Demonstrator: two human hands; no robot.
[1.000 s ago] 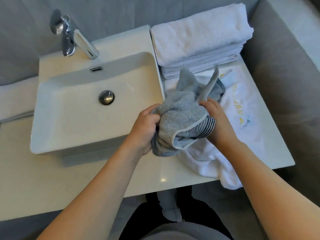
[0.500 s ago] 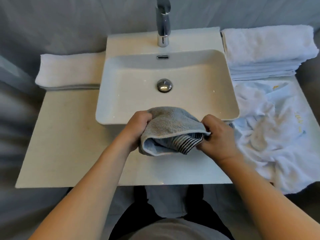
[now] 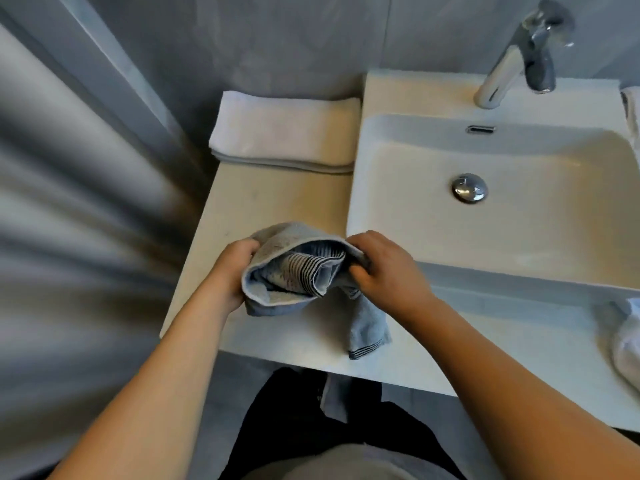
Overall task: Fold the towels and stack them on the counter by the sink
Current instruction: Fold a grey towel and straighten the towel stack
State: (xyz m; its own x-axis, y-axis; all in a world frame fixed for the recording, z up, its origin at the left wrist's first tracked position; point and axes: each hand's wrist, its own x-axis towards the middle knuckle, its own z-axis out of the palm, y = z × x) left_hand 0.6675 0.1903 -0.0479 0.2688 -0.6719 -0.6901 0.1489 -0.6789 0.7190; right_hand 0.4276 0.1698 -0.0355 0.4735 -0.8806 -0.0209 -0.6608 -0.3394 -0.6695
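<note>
A pale, smooth stone-like counter [image 3: 263, 202] runs along a grey matte wall [image 3: 242, 39]. On it sits one white glazed sink [image 3: 398, 98], a rectangular basin with rounded inner corners, glossy and hard. One round chrome drain plug [image 3: 469, 188] lies in its floor, and one narrow chrome overflow slot [image 3: 480, 129] is cut into the back wall of the basin. One polished chrome faucet [image 3: 519, 53] stands on the sink's back ledge, its spout angled over the basin.

At the counter's far left corner, touching the sink's side, lies one folded white towel stack [image 3: 284, 129], soft and nappy, a flat rectangle; two or three layers show at its front edge, though the exact count cannot be told. At the right edge of the view one crumpled white towel [image 3: 627, 341] spills over the counter front, mostly out of sight.

One grey-blue towel [image 3: 277, 244], looped terry with a band of dark woven stripes, is bunched just above the counter in front of the sink's left corner. One end hangs down and rests on the counter near its front edge. The left hand [image 3: 232, 271] clutches the towel's left side, fingers curled into the cloth. The right hand [image 3: 384, 268] pinches the towel's right edge, thumb and fingers closed on the fabric. Two bare forearms reach in from below.
</note>
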